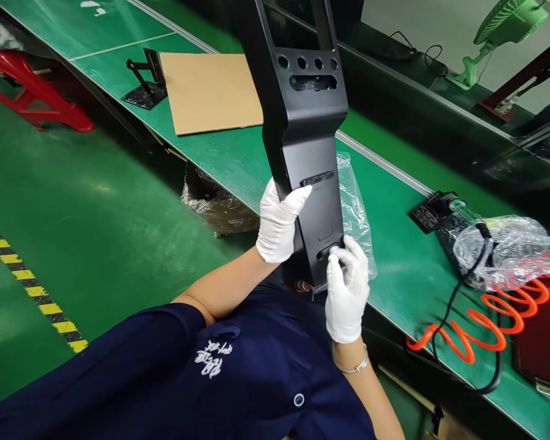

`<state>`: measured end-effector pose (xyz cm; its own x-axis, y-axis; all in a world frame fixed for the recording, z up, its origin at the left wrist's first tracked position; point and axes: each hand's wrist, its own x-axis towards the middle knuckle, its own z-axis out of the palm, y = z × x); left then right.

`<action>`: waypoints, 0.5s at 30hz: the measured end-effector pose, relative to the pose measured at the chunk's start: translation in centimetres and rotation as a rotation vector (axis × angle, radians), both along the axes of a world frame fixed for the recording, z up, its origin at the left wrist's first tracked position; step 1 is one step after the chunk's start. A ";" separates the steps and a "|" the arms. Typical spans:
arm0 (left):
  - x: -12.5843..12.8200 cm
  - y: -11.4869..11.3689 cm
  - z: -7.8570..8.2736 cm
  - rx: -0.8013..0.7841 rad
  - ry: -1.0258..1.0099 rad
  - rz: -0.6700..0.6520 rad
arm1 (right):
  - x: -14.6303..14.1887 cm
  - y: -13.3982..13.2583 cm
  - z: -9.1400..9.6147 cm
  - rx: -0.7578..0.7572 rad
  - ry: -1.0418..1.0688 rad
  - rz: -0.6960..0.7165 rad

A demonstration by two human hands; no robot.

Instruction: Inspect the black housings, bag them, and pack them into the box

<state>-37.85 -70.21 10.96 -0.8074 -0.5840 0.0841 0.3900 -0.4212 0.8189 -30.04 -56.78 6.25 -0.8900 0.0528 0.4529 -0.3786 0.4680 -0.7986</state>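
A tall black plastic housing point(305, 110) stands upright against my body, its lower end near my lap. It has round holes and slots near the top and narrow slots lower down. My left hand point(278, 223), in a white glove, grips its left edge with the thumb across the front near a slot. My right hand point(346, 287), also gloved, pinches at the lower slot of the housing. A clear plastic bag point(355, 211) hangs behind the housing on its right side.
A green workbench point(238, 159) runs diagonally, carrying a cardboard sheet point(211, 91), a black metal stand point(144, 82), a black part point(433, 211), a crumpled plastic bag point(513, 247) and an orange coiled hose point(486, 324). A wrapped box point(215, 205) sits under the bench. Red stool point(36, 91) at left.
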 end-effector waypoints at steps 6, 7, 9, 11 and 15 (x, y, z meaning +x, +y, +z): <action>0.0 -0.1 -0.1 -0.023 0.039 -0.019 | 0.1 0.3 -0.3 -0.116 -0.108 0.084; 0.0 -0.2 -0.1 -0.021 0.041 -0.022 | -0.1 0.6 -0.2 -0.152 -0.118 0.086; -0.2 -0.3 -0.1 -0.015 0.042 -0.028 | -0.6 1.2 0.0 -0.258 -0.137 0.057; -0.2 -0.3 -0.2 -0.007 0.040 -0.030 | -1.0 1.7 0.3 -0.352 -0.171 0.018; -0.3 -0.5 -0.4 0.045 0.005 -0.043 | -1.1 2.3 0.4 -0.295 -0.145 0.029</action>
<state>-38.11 -70.69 10.57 -0.8313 -0.5523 0.0629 0.3752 -0.4740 0.7966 -31.13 -54.51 6.65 -0.9470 0.1370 0.2906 -0.2612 0.1988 -0.9446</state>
